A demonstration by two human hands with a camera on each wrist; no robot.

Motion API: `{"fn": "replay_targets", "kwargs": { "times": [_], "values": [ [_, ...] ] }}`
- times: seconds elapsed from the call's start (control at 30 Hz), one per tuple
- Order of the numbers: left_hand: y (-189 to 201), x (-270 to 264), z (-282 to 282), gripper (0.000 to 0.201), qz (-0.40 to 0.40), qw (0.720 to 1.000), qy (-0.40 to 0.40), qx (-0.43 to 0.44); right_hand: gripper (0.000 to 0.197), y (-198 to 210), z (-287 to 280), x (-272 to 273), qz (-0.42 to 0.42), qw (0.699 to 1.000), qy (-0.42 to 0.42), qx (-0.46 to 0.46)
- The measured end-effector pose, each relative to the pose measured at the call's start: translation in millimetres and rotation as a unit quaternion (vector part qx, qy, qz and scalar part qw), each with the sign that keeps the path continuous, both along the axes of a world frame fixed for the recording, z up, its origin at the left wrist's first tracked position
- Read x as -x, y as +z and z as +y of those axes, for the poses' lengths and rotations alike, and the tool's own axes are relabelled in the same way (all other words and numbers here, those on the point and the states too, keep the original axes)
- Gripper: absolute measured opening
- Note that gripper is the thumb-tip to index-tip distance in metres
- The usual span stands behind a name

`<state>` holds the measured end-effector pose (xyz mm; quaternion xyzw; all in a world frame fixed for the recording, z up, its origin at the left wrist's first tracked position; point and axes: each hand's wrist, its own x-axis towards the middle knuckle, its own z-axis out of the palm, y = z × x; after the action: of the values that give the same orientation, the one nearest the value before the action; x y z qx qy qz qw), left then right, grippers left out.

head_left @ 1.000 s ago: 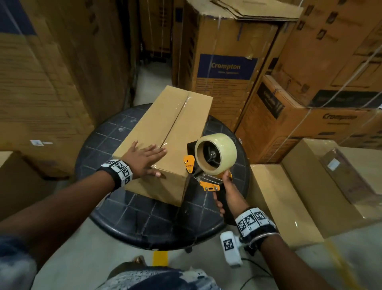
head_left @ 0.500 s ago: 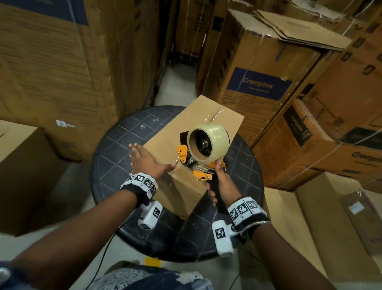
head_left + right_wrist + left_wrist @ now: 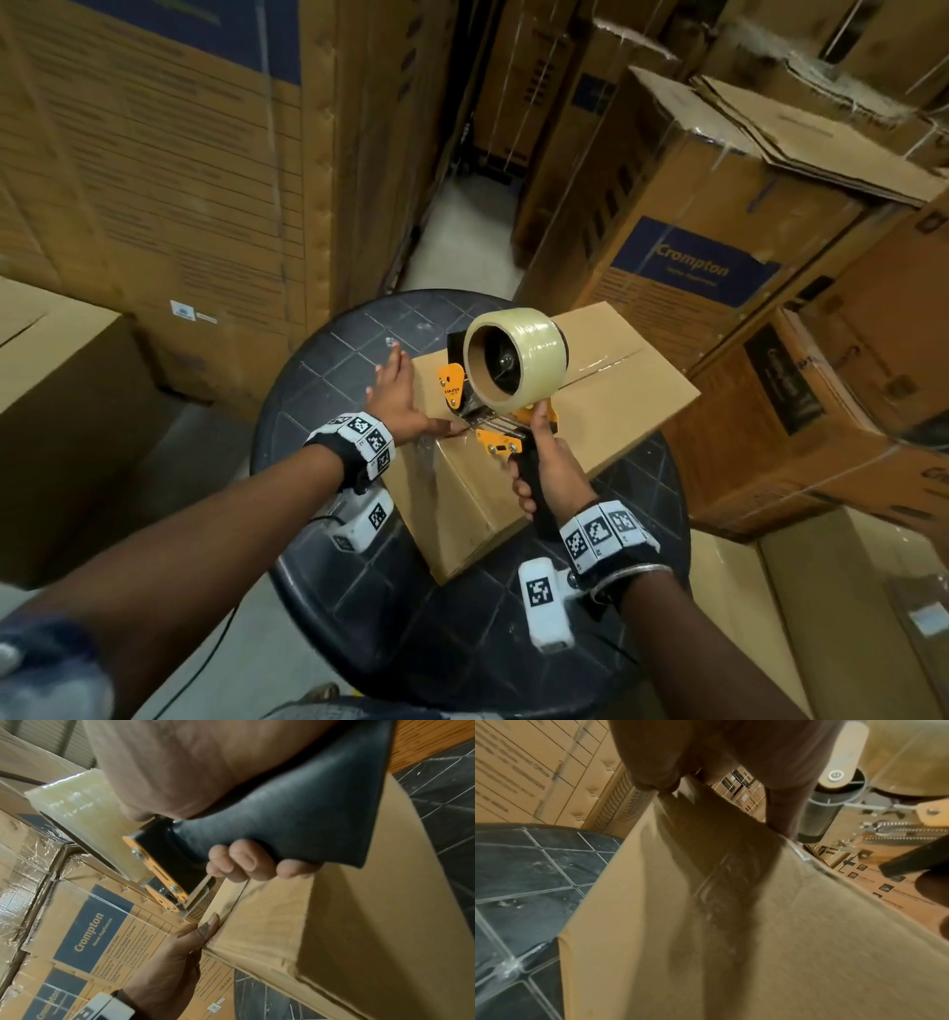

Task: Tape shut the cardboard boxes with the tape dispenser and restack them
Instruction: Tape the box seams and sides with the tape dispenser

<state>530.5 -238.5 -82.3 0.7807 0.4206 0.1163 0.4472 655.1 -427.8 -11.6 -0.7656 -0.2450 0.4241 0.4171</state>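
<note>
cardboard box (image 3: 606,411) sits on a round black table (image 3: 328,370) with a tile-like grid pattern, turned at an angle so one corner points back toward the person. a strip of clear tape shines along its top seam.

right hand (image 3: 547,470) is wrapped around the black handle of the tape dispenser (image 3: 506,383), thumb running up toward the orange frame, other fingers curled under the grip. you can see that nicely in the right wrist view, fingertips (image 3: 241,862) tucked round the underside of the handle. the dispenser is tilted with its big clear tape roll up top and its toothed blade end down at the near top edge of the box, right where top meets side.

left hand (image 3: 398,398) lies flat on the top of the box near its left edge, fingers straight and spread a bit, not gripping anything. its thumb reaches sideways along the near edge toward the blade, looks like it's pressing the tape end down there. left wrist view shows a wrinkly tape strip running down the near side face of the box.

both forearms come in from the bottom of the head view, each with a marker-covered wristband.

big printed cartons (image 3: 683,288), some reading crompton, are stacked all around the table.
</note>
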Motion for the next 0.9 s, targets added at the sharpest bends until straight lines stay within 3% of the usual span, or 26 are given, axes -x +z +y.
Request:
{"fn": "replay_targets", "kwargs": {
  "times": [0.2, 0.37, 0.5, 0.53, 0.6, 0.73, 0.9],
  "values": [
    [-9.2, 9.8, 3.0, 0.132, -0.051, 0.999, -0.005, -0.012, 0.098, -8.1, 18.5, 8.4, 0.003, 1.000, 0.011, 0.002],
    [-19.2, 19.1, -10.2, 0.074, -0.118, 0.991, 0.063, -0.022, 0.098, -8.4, 25.8, 6.1, 0.012, 0.999, 0.034, 0.013],
    [-6.7, 26.6, -6.2, 0.033, -0.147, 0.973, 0.166, -0.068, 0.097, -6.8, 31.0, 3.6, 0.020, 0.998, 0.057, 0.019],
    [-2.1, 27.8, -2.9, 0.027, -0.154, 0.969, 0.187, -0.049, 0.097, -6.1, 32.3, 3.3, 0.024, 0.998, 0.060, 0.020],
    [8.4, 28.4, 3.3, 0.017, -0.205, 0.953, 0.209, 0.073, 0.098, -4.8, 36.2, 2.4, 0.038, 0.997, 0.065, 0.019],
    [35.4, 32.0, 3.7, 0.017, -0.265, 0.878, 0.209, 0.338, 0.101, -2.4, 46.4, 4.1, 0.062, 0.996, 0.067, 0.013],
    [39.2, 41.2, 13.0, 0.035, -0.291, 0.812, 0.200, 0.466, 0.101, 2.2, 53.6, 10.8, 0.075, 0.994, 0.078, 0.000]
  ]
}}
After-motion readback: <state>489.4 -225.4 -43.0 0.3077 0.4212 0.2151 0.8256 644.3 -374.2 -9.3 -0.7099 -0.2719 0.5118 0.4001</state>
